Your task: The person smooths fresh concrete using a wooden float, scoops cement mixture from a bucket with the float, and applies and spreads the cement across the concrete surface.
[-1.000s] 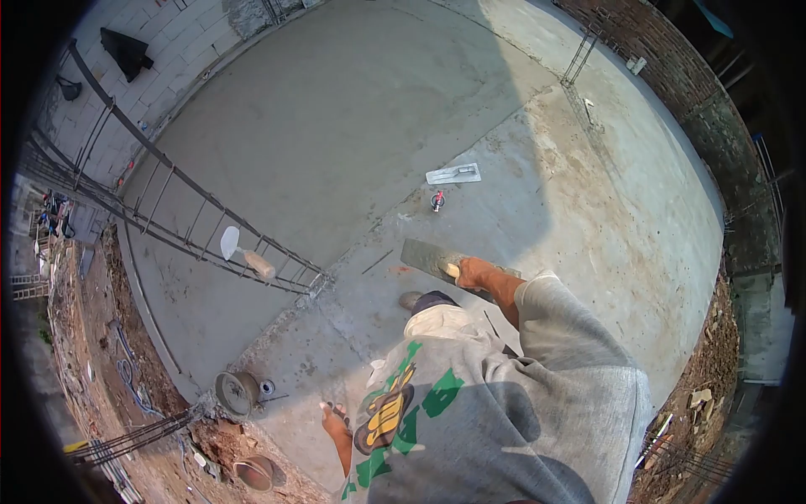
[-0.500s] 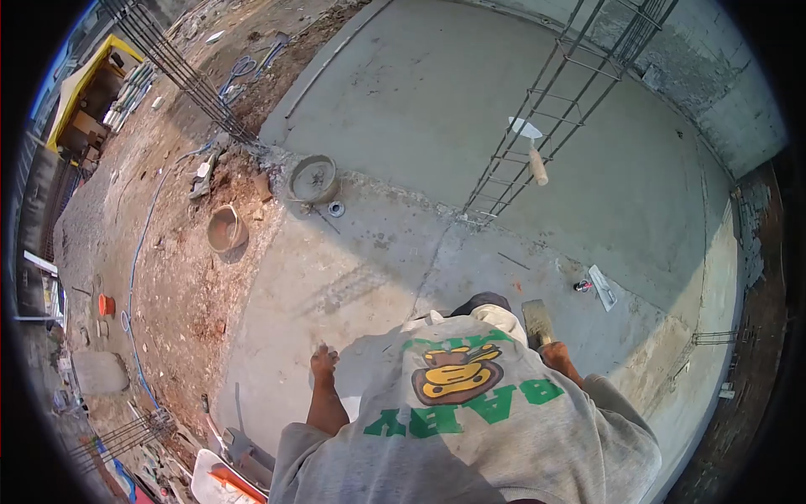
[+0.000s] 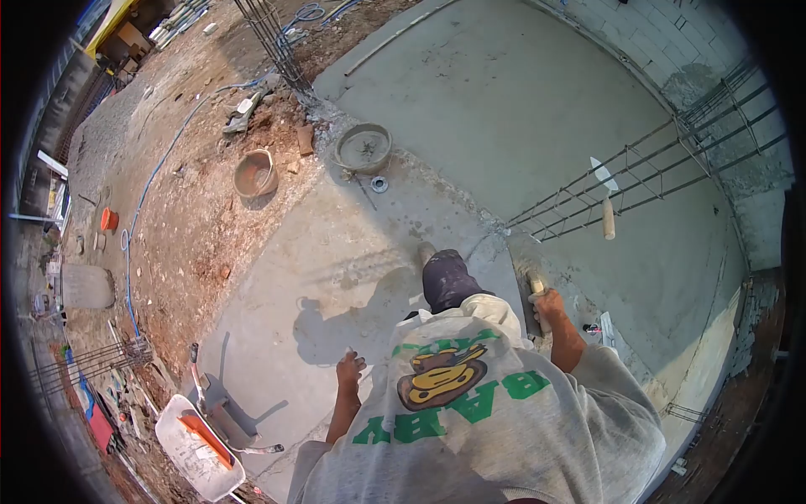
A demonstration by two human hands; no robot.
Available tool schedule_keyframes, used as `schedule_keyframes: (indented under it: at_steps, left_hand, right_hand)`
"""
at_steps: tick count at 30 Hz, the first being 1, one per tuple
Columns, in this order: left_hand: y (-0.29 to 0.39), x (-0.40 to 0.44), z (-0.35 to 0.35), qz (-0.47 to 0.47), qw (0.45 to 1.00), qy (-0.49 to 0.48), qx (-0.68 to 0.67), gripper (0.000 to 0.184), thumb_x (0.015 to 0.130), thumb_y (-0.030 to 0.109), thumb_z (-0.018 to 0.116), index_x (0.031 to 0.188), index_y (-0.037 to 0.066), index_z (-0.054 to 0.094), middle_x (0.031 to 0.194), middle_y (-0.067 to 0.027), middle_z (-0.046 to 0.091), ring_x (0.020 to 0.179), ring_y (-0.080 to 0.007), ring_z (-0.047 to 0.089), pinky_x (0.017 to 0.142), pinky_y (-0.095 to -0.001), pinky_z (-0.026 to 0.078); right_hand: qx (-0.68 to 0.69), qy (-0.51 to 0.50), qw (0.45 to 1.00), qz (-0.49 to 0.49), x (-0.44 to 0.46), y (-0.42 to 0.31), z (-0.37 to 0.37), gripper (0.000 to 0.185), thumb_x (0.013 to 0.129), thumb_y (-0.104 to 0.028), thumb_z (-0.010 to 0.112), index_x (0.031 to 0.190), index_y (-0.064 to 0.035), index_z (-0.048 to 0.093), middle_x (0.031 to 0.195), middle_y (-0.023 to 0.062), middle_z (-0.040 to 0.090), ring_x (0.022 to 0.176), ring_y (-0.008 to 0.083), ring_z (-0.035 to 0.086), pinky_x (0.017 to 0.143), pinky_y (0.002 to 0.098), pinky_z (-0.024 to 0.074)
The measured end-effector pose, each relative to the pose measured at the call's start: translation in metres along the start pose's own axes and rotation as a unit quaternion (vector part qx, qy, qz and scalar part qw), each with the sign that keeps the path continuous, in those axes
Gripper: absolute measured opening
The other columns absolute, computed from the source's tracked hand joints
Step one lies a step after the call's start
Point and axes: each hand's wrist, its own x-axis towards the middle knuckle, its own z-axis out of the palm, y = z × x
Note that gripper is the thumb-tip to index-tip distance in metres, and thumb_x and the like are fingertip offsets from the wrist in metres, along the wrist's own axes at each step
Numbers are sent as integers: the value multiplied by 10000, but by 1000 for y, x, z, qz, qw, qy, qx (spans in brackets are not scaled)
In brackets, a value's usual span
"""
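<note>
My right hand [image 3: 547, 306] is closed around the wooden handle of a flat finishing trowel [image 3: 528, 273]. The blade is seen nearly edge-on, low over the concrete beside the base of a rebar cage. On the other side, my left hand [image 3: 349, 370] is raised with curled fingers; a small pale bit shows at the fingertips, too small to name. My dark-clad knee [image 3: 445, 281] bends between the hands, over the grey slab [image 3: 327, 252]. A second flat trowel [image 3: 606, 329] lies right of my right arm, partly hidden by the sleeve.
The rebar cage [image 3: 638, 181] rises at the right, with a wooden-handled pointed trowel [image 3: 607, 202] at it. A round mortar tub [image 3: 363, 149] and a bucket [image 3: 255, 175] stand ahead left. A wheelbarrow [image 3: 197, 445] is at lower left. A blue hose [image 3: 149, 197] crosses the dirt.
My view has shifted, so the cage and tub appear farther right. My right hand has carried the finishing trowel forward, toward the cage base, turning its blade. My knee shows more fully.
</note>
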Motion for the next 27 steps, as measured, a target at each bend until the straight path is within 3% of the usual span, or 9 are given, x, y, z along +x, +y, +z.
schedule_keyframes:
  at_steps: [5,9,13,15,18,19,21,24,27]
  left_hand:
    - [41,32,-14,5,996,68,-58,575,905,507,464,1128,-16,547,825,-122,637,623,-156,590,438,-243,340]
    - [57,64,-36,-25,984,108,-137,595,900,538,465,1128,-7,534,826,-130,636,639,-182,597,441,-254,343]
    - [145,74,-34,-54,993,99,-46,605,899,555,449,1139,6,529,866,-141,646,675,-205,609,485,-288,364]
    - [185,82,-42,-49,991,111,-53,616,902,555,437,1162,4,526,898,-143,650,718,-207,614,527,-299,381]
    - [255,117,-29,5,988,123,-93,631,910,548,421,1197,-5,523,946,-141,651,783,-200,614,586,-303,398]
    - [274,129,-30,26,989,116,-85,633,913,543,417,1206,-8,522,956,-139,651,798,-197,612,599,-301,400]
    - [306,151,-37,49,991,104,-66,634,918,536,412,1214,-13,524,967,-137,650,815,-191,609,613,-297,403]
    - [338,190,-45,53,995,79,-40,639,918,535,411,1210,-22,525,980,-140,647,813,-188,608,615,-311,413]
    - [341,251,-82,40,998,17,-34,647,915,541,415,1206,-26,525,1001,-149,642,823,-204,607,628,-314,419]
  right_hand:
    - [-10,-18,1000,-5,31,-76,33,220,740,-138,690,884,0,597,678,104,604,501,220,580,448,357,490]
    - [-113,-70,991,27,103,-119,65,277,711,-153,686,900,38,622,720,107,639,560,231,625,501,365,523]
    - [-239,-1,968,-73,91,-239,77,289,716,-235,661,838,28,653,759,137,681,622,239,677,577,349,550]
    - [-246,-59,967,-41,127,-279,90,328,724,-254,642,893,27,637,761,147,683,625,233,681,601,355,552]
    - [-243,-1,956,-165,195,-316,117,361,725,-254,644,949,27,610,754,149,676,604,235,672,594,356,545]
    - [-231,21,957,-177,185,-351,122,369,727,-249,645,965,29,600,749,152,673,594,239,668,582,357,542]
    - [-176,-27,971,-159,184,-403,131,401,728,-251,651,1008,28,583,739,153,667,577,243,660,572,360,537]
    - [-218,48,951,-213,191,-450,159,450,737,-297,580,1020,52,583,885,236,664,793,333,671,760,384,527]
    - [-133,82,975,-161,172,-488,190,415,717,-224,667,1032,30,572,768,165,666,570,239,656,569,346,534]
